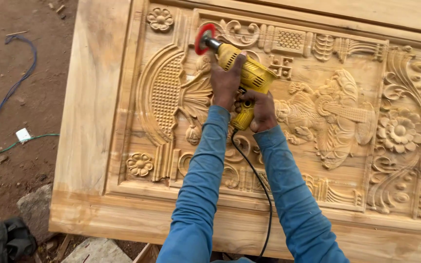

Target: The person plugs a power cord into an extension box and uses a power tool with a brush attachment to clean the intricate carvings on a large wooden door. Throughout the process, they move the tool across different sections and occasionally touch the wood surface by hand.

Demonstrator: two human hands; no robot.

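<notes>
Hands both on a yellow power tool [247,78], held over a carved wooden panel [93,97] lying flat. Left hand [226,80] grips the front of the tool body, fingers clamped around it. Right hand [260,111] grips the rear handle, fingers wrapped shut on it. Red disc [203,38] at the tool's tip sits at the panel's upper carving, beside a scroll motif; contact cannot be told. Black cord [261,190] runs from the handle down between the blue sleeves [198,185]. Dirt ground [6,160] to the left carries a blue wire [23,75], a green wire [6,147] and a grey stone [35,207].
</notes>
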